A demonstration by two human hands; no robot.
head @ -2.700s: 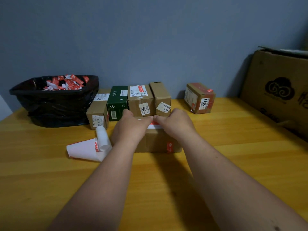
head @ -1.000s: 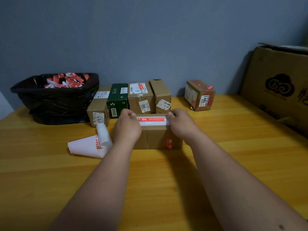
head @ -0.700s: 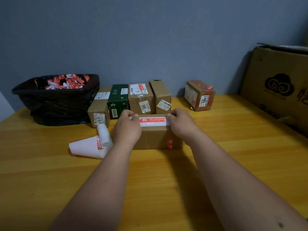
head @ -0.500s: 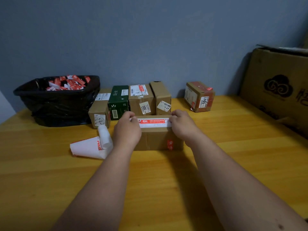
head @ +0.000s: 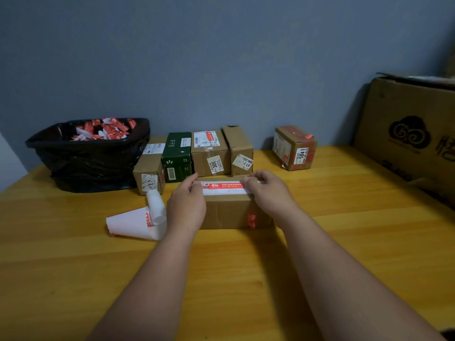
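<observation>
A small brown cardboard box lies on the wooden table in front of me. Across its top stretches a red and white label strip. My left hand pinches the strip's left end at the box's left edge. My right hand pinches the right end, fingers curled over the box's top right. Both forearms reach in from the bottom of the view.
A row of small parcels stands behind the box near the wall, one of them green. Another parcel sits apart at the right. A black-lined bin of red and white scraps stands left. Curled white backing paper lies left. A large carton stands right.
The hands started close together over the middle of the box top, then moved apart to the two ends of the label strip. In the last second they have barely shifted.
</observation>
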